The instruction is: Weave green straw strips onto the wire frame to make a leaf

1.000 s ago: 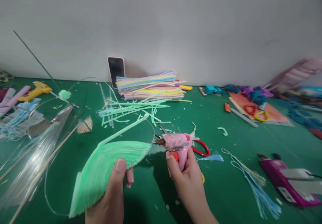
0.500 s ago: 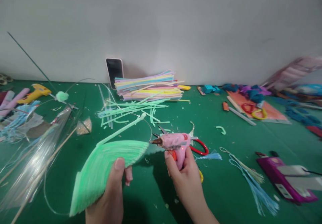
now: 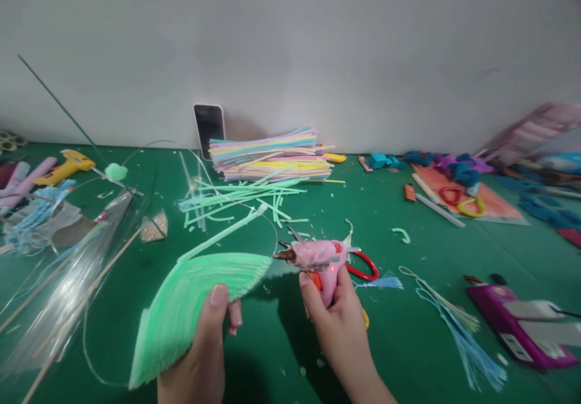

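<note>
From the head view, I judged the work well along: the green fan looked largely formed, its strips packed side by side, while loose green strips lay apparently unused beyond it. I had the fan raised in the left hand, thumb pressed across its face, fingers behind. The right hand was wrapped around the pink glue gun, nozzle level at the fan's tip; I couldn't tell whether they touched.

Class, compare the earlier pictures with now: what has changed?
Nothing visibly changed beyond a slight view shift; nothing was grasped or released. The left hand still holds the green fan-shaped piece, the right hand the pink glue gun, nozzle near the piece's tip.
</note>
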`<state>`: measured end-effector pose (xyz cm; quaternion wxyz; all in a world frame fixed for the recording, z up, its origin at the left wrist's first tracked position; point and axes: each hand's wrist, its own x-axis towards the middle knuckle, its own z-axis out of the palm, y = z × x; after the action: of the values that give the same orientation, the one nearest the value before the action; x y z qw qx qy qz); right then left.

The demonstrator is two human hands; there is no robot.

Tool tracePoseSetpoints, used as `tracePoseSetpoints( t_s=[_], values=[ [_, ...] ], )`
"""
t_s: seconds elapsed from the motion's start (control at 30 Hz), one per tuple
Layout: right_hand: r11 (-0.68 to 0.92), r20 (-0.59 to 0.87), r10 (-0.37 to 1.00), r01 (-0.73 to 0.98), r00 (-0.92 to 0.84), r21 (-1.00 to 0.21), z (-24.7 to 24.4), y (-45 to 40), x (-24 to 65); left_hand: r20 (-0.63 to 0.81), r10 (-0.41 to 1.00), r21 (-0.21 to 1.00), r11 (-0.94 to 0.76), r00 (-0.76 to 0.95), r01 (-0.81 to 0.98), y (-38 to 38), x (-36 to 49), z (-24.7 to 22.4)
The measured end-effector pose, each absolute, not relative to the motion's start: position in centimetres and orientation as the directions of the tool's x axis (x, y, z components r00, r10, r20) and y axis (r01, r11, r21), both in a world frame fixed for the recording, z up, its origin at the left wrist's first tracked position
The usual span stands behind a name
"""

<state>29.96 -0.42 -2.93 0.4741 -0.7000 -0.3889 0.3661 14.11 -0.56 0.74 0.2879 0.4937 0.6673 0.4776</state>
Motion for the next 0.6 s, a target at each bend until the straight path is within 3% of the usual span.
tracePoseSetpoints(
  t_s=[0.6],
  values=[
    [-0.24, -0.126, 0.899, 0.231, 0.419, -0.943, -3.05, -0.55, 30.04, 0.035, 0.926, 0.941, 0.096, -0.376, 0.325, -0.66, 14.51, 0.87]
  ],
)
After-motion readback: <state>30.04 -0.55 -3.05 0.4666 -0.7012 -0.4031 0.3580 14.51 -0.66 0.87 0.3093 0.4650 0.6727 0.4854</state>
